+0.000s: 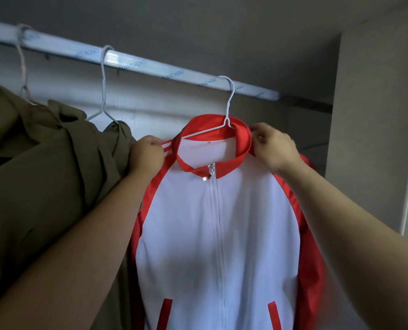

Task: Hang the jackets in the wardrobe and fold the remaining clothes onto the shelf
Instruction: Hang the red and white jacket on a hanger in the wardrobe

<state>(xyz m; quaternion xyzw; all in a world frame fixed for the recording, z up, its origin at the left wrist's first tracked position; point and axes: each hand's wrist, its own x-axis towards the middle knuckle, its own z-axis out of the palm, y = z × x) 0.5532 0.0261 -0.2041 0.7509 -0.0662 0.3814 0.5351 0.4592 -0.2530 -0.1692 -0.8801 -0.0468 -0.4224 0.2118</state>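
Nearest the lens, two forearms reach up. Left hand (148, 151): grip closed on the striped shoulder of the red-and-white jacket (212, 222). Right hand (273, 146): grip pinching the red collar edge, probably to square the jacket on its wire hanger (229, 103). The jacket is zipped, and its hook sits over the rail (150, 65) toward the right end. Olive coats (43, 175) hang just left, touching the left hand. This hanging step looks nearly done.

Open rail (257, 91) beside wall (369, 129)
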